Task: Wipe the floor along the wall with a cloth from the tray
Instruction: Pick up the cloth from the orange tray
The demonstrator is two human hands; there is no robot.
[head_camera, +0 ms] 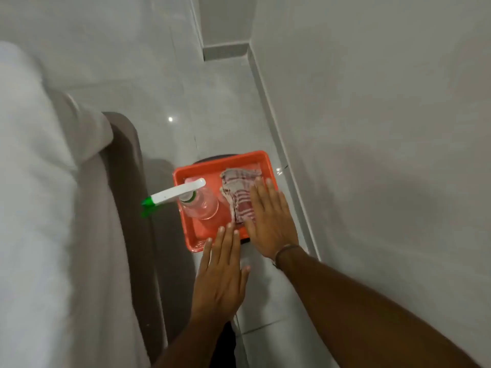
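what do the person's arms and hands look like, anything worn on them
Both forearms are bare, with no sleeves in view and no gloves. The right hand has a thin band or bracelet around the wrist, with a short loose end hanging at its near side. The left hand shows nothing on the wrist or fingers, and no rings are visible on either hand. Fingernails look short and unpainted.

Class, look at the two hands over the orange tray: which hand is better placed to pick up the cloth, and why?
The right hand, probably. It is spread open directly over the striped cloth in the tray. The left hand is open at the tray's near edge, short of the cloth.
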